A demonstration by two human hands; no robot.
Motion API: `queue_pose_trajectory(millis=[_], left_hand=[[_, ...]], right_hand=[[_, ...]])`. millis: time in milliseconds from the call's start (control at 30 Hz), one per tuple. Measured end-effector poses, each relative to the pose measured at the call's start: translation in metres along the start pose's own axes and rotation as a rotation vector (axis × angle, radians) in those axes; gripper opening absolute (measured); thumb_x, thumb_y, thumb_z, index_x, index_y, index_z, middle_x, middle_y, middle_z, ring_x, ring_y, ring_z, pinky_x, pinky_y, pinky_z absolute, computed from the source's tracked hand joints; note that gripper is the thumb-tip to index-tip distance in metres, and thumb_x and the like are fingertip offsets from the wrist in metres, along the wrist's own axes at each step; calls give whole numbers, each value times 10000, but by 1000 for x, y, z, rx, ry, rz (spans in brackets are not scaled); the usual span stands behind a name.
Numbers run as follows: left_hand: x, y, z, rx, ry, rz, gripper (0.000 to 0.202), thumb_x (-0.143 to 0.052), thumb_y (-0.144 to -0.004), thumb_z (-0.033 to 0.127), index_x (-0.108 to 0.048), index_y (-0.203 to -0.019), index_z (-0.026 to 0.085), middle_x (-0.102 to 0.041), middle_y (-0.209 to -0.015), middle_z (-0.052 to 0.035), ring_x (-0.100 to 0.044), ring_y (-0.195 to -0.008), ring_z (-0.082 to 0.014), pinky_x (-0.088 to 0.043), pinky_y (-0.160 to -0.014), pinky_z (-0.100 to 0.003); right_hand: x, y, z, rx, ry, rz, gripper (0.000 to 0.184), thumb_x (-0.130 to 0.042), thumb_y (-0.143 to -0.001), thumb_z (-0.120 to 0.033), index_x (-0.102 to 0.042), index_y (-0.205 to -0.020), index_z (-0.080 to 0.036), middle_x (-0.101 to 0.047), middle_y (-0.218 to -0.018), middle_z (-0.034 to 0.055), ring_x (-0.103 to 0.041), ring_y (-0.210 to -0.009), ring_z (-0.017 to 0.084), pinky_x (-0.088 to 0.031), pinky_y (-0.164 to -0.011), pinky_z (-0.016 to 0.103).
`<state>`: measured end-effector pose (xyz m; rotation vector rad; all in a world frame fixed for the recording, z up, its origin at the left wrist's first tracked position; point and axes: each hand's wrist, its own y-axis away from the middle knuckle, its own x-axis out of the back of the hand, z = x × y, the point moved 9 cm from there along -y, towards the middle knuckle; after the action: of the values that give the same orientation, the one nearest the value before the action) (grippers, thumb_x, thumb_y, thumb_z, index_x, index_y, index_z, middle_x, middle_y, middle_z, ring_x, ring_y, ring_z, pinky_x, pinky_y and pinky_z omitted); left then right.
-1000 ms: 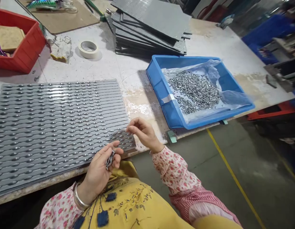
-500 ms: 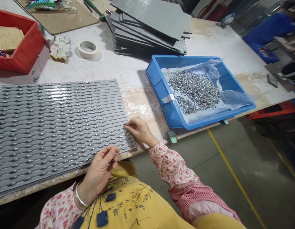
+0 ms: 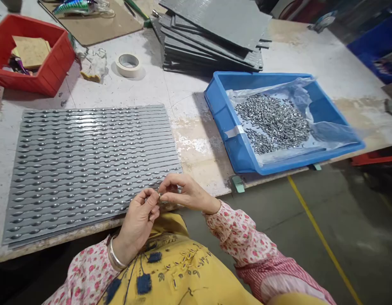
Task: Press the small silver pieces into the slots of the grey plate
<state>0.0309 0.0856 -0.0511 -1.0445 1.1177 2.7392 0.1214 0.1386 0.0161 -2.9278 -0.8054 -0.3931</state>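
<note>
In front of me a grey grooved board (image 3: 97, 165) lies on the table, its rows set with small silver spindle-shaped metal pieces. Grooves toward its upper right are bare. My left hand (image 3: 140, 224) is closed at the board's near edge, thumb pressed to fingers. My right hand (image 3: 189, 192) meets it there in a pinch, and a tiny shiny metal piece (image 3: 158, 194) shows between the fingertips of both. What else lies in my left palm is hidden. A blue bin (image 3: 229, 146) to the right holds a heap of the same pieces (image 3: 275, 123) on a plastic liner.
Grey boards (image 3: 211, 38) are stacked behind the bin. A tape roll (image 3: 128, 65), a crumpled white scrap (image 3: 92, 65) and a red bin (image 3: 53, 67) stand at the back left. A green clip (image 3: 238, 184) sits on the table's front edge.
My right hand has left the board's right edge and come left and nearer to me, joining my left fingertips. The view has shifted slightly left.
</note>
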Motion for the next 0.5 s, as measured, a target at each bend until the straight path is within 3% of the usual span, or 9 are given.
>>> queue_pose_trajectory(millis=[200, 300, 400, 500], left_hand=[[6, 1, 0, 14, 74, 24, 188, -702, -703, 236, -537, -728, 150, -481, -664, 48, -385, -474, -9, -310, -391, -112], [8, 2, 2, 25, 126, 43, 138, -637, -761, 232, -610, -868, 149, -597, -789, -19, -550, -650, -67, -463, -554, -153], [5, 4, 2, 77, 105, 25, 236, -612, -769, 175, -616, -1003, 149, -649, -927, -79, -601, -796, -119, -505, -674, -202], [4, 6, -2, 129, 61, 7, 232, -635, -756, 199, -619, -983, 156, -655, -868, -67, -577, -660, -83, -472, -556, -160]], right_hand=[[-11, -5, 10, -112, -166, -53, 215, -646, -764, -358, -615, -745, -146, -561, -660, -6, -454, -574, 86, -358, -509, 211], [1, -14, 23, -160, -200, 44, 205, -648, -760, -350, -604, -747, -150, -588, -678, -2, -503, -605, 101, -396, -553, 228], [26, -23, 34, -130, -20, 273, 144, -629, -777, -306, -605, -759, -165, -618, -735, 14, -543, -700, 135, -429, -651, 272], [32, -32, 35, -60, 308, 347, 67, -618, -787, -241, -623, -749, -186, -644, -757, 21, -532, -778, 167, -413, -737, 313]])
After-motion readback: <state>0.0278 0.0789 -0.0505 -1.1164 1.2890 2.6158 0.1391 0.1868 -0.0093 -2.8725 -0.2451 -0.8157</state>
